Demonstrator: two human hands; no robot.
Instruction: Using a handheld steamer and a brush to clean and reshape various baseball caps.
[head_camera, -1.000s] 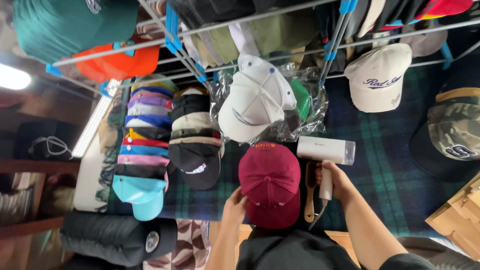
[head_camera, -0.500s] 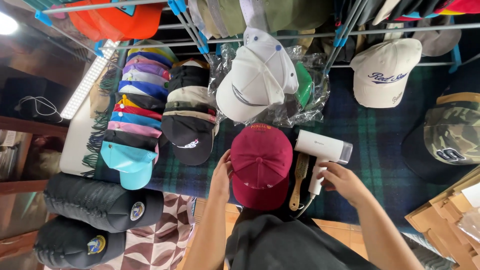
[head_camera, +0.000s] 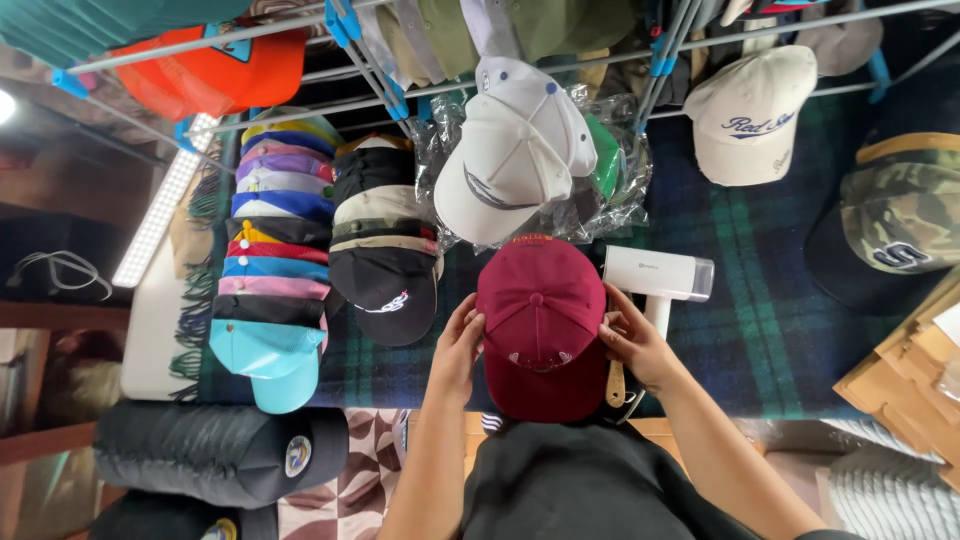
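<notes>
A maroon cap (head_camera: 540, 325) lies crown-up on the dark plaid blanket (head_camera: 760, 330), its brim toward me. My left hand (head_camera: 460, 348) grips its left side and my right hand (head_camera: 632, 345) grips its right side. A white handheld steamer (head_camera: 657, 275) lies on the blanket just right of the cap, its handle behind my right hand and no hand on it. A wooden handle (head_camera: 616, 385) pokes out under my right palm.
A white cap (head_camera: 510, 150) rests on clear plastic bags just beyond the maroon one. A stack of coloured caps (head_camera: 270, 260) and a stack of dark caps (head_camera: 385, 260) lie to the left. A cream cap (head_camera: 750, 115) and a camouflage cap (head_camera: 890, 220) are to the right, a wire rack overhead.
My right hand has left the steamer's handle and moved onto the maroon cap's right side. The steamer now lies on the blanket. My left hand stays on the cap.
</notes>
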